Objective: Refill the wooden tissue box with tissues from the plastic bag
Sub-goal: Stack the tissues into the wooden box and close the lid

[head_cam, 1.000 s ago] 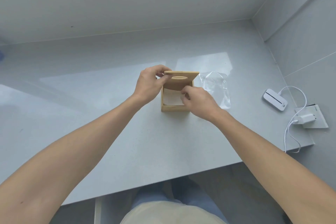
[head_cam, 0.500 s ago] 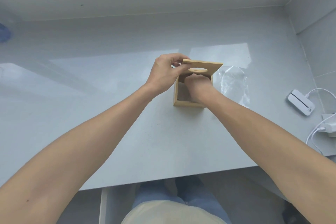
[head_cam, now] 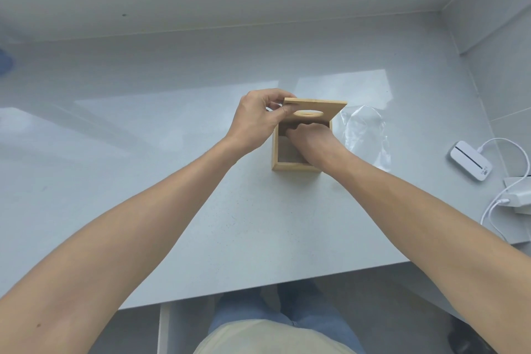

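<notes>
The wooden tissue box (head_cam: 290,166) stands in the middle of the grey table (head_cam: 230,224). Its lid (head_cam: 324,107), with an oval slot, is tilted up at the back. My left hand (head_cam: 257,121) pinches the lid's left corner and holds it raised. My right hand (head_cam: 311,138) reaches down into the box from the front right; its fingers are hidden under the lid. No tissues show inside the box. The clear plastic bag (head_cam: 365,135) lies flat just right of the box and looks empty.
A white device (head_cam: 469,159) with a cable (head_cam: 501,142) lies at the table's right edge, beside a white charger (head_cam: 517,199). A blue object (head_cam: 4,63) sits at the far left. Walls close the back and right. The table's front edge runs near my legs.
My right hand has gone deeper into the box, and the white tissues seen a second ago are now out of sight. The left hand keeps the lid raised.
</notes>
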